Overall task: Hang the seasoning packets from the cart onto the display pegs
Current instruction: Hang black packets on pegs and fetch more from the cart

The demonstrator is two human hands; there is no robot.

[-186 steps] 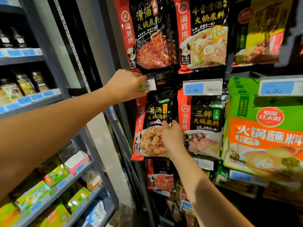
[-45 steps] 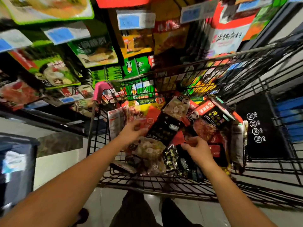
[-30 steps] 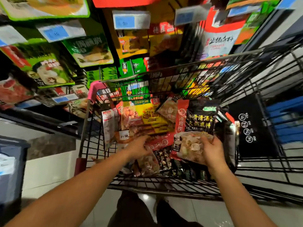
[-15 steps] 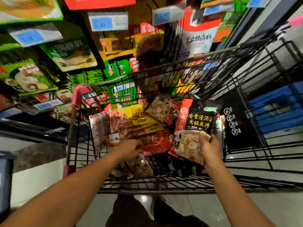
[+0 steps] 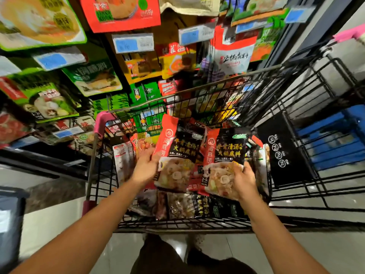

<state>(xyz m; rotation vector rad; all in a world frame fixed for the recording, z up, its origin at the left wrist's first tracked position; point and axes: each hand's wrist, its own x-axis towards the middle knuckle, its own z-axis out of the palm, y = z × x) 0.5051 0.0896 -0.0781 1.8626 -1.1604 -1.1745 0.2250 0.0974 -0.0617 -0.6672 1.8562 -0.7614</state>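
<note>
I look down into a black wire shopping cart (image 5: 197,224) heaped with seasoning packets. My left hand (image 5: 145,167) grips the left edge of a black-and-red soup-base packet (image 5: 177,153) and holds it upright above the heap. My right hand (image 5: 244,179) grips the lower right corner of a second, matching black-and-red packet (image 5: 223,157) beside the first. Both packets show a bowl of pale soup on the lower half. More packets (image 5: 183,208) lie under them in the cart.
Packets hang on display pegs (image 5: 92,80) with blue price tags (image 5: 133,43) ahead and to the left. The cart's pink handle end (image 5: 102,120) is at the left. A second wire cart (image 5: 325,135) with blue crates stands at the right. Tiled floor lies below.
My left hand has lifted a second black-and-red packet out of the heap and raised it beside the one in my right hand. My view tilted slightly up toward the pegs.
</note>
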